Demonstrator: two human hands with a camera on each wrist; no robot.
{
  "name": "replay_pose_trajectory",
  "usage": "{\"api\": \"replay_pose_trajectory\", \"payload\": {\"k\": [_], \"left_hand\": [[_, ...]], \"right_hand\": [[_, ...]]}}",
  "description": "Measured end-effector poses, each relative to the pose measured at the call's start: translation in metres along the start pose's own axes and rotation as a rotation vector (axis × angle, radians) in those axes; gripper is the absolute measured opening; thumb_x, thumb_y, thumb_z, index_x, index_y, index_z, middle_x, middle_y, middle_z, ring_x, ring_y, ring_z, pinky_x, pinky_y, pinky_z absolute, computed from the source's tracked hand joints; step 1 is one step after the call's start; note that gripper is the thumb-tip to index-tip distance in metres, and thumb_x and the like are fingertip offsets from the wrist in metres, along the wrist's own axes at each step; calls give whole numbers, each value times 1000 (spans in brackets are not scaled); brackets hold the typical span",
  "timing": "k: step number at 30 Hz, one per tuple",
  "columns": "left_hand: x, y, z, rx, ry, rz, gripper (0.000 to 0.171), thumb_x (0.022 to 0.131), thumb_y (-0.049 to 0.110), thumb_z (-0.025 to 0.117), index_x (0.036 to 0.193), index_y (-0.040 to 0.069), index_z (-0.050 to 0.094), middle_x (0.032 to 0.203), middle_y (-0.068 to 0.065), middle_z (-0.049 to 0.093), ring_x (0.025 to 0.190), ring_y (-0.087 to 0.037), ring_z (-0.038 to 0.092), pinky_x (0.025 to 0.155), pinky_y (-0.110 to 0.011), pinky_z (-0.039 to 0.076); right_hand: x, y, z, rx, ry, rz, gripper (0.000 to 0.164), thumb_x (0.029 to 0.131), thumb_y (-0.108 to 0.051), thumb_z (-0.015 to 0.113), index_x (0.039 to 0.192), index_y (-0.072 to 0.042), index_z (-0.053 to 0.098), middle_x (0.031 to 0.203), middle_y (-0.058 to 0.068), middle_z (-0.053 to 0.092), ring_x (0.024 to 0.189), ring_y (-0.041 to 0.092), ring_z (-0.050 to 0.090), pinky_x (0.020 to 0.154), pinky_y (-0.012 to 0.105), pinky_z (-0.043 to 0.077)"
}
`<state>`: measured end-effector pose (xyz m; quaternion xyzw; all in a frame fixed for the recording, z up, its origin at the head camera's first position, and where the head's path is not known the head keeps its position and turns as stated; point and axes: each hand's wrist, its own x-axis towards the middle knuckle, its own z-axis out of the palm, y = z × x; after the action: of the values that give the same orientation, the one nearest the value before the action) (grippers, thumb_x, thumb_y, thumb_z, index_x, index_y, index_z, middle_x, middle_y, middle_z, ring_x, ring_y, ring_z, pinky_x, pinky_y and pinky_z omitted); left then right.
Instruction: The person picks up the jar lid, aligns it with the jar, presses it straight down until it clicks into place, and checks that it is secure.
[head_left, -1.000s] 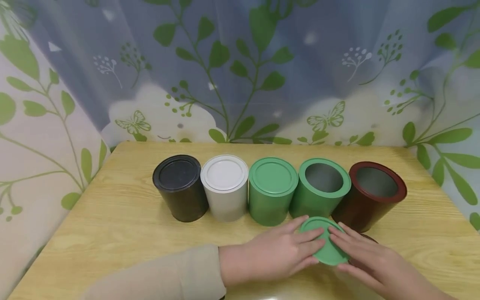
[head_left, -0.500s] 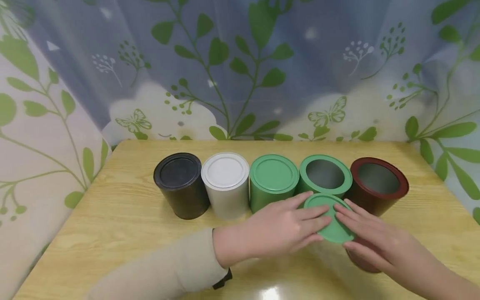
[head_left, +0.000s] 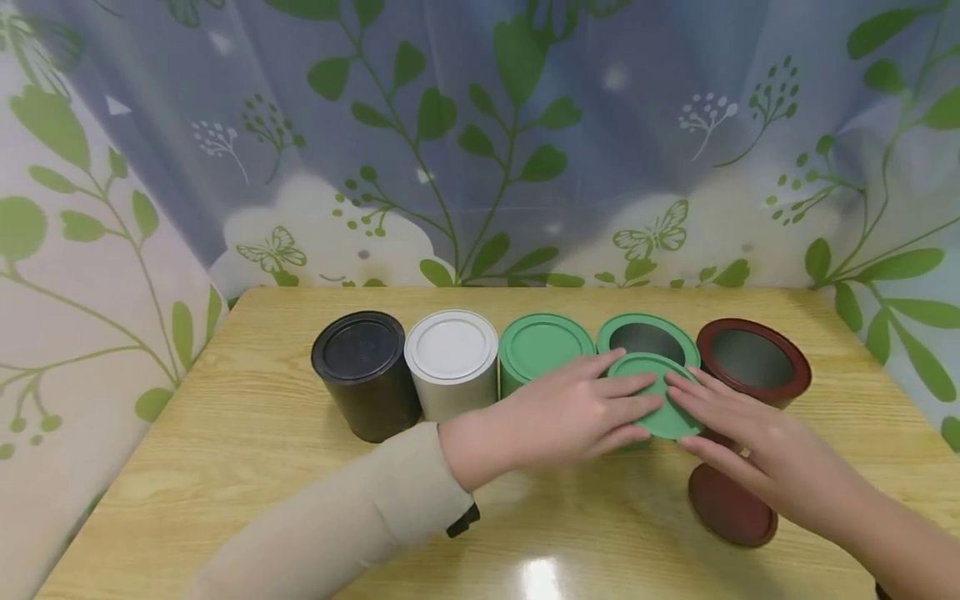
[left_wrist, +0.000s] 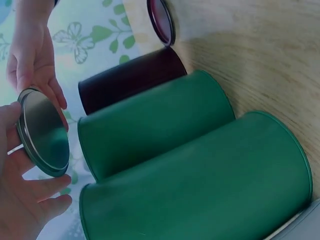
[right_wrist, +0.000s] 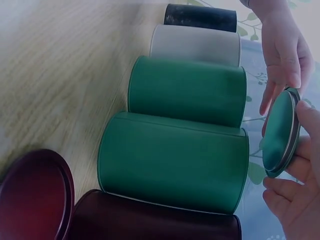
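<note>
Right of centre in the head view, left hand (head_left: 562,412) and right hand (head_left: 757,442) hold a green lid (head_left: 671,422) between them. Fingers of both hands grasp it, thumbs at the rim. Lid tilted, overlapping the near rim of the open green can (right_wrist: 172,162) in the head view; both wrist views show it apart from the can, just off the mouth. Row of cans runs across the middle of the frame on a wooden surface (head_left: 187,433): black can (head_left: 367,375) at left, then white can (head_left: 452,346), lidded green can (head_left: 546,346), open green can, open dark red can (head_left: 752,358) at right. First three have lids on. Dark red lid (head_left: 733,507) rests on the surface, lower right, below the right hand. Light sleeve (head_left: 375,508) on the left arm, lower left. Leaf-print backdrop (head_left: 465,125) fills the top.
</note>
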<state>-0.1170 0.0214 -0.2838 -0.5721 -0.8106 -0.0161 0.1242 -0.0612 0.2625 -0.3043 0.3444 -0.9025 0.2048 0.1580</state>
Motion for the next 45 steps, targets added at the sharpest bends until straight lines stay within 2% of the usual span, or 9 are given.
{"api": "replay_pose_trajectory", "payload": {"k": [2, 4, 13, 22, 25, 27, 33, 39, 45], "left_hand": [[1, -3, 1, -8, -18, -16, 45, 101, 39, 38, 138, 15, 48, 142, -2, 42, 132, -31, 34, 107, -39, 30], [0, -6, 3, -4, -34, -21, 45, 101, 38, 38, 138, 16, 47, 142, -2, 43, 131, -31, 36, 105, -40, 32], [5, -13, 11, -80, -141, -103, 46, 102, 39, 30, 143, 19, 40, 146, 2, 37, 135, -27, 29, 110, -39, 24], [18, -14, 12, -69, -221, -115, 46, 103, 39, 26, 145, 22, 36, 147, 5, 34, 137, -24, 25, 111, -38, 20], [22, -14, 13, -58, -235, -114, 46, 103, 38, 26, 145, 22, 35, 148, 5, 33, 138, -23, 24, 110, -38, 21], [25, -15, 13, -35, -246, -105, 46, 103, 38, 26, 145, 22, 35, 148, 5, 32, 138, -23, 24, 110, -38, 23], [31, -20, 15, -47, -277, -137, 47, 103, 38, 28, 146, 22, 33, 148, 5, 32, 137, -21, 26, 109, -37, 24], [36, -26, 16, -12, -280, -126, 47, 103, 36, 29, 146, 19, 34, 148, 2, 33, 136, -24, 27, 109, -38, 26], [39, -29, 14, 8, -303, -139, 47, 103, 36, 29, 147, 18, 32, 149, 0, 31, 137, -25, 26, 108, -39, 27]], "right_hand": [[4, 2, 0, -2, -23, 18, 62, 82, -16, 71, 139, -17, 47, 140, -2, 45, 133, 1, 27, 99, 4, 19], [7, 3, 1, 6, -51, 33, 60, 84, -17, 69, 139, -17, 46, 139, 0, 46, 133, 0, 26, 99, 4, 17], [14, 12, 5, 23, -66, 7, 54, 87, -15, 66, 138, -14, 48, 135, 3, 50, 131, -1, 28, 99, 4, 17], [11, 20, 4, -60, -122, 85, 48, 90, -22, 63, 136, -15, 51, 135, 3, 51, 131, 1, 28, 99, 3, 13], [10, 22, 4, -94, -129, 102, 47, 90, -23, 62, 135, -14, 52, 135, 4, 51, 131, 12, 35, 105, 15, 23], [11, 24, 4, -108, -135, 98, 45, 91, -23, 62, 134, -12, 53, 134, 6, 52, 130, 19, 39, 107, 21, 24], [19, 30, 2, -111, -168, 90, 44, 92, -23, 60, 133, -7, 53, 134, 10, 52, 127, 27, 42, 109, 26, 21], [30, 32, -1, -69, -247, 168, 49, 94, -29, 57, 135, -4, 49, 137, 15, 47, 127, 37, 39, 104, 47, 29], [38, 34, -2, -74, -277, 185, 50, 95, -30, 55, 135, 0, 48, 138, 20, 45, 127, 41, 37, 97, 56, 33]]}}
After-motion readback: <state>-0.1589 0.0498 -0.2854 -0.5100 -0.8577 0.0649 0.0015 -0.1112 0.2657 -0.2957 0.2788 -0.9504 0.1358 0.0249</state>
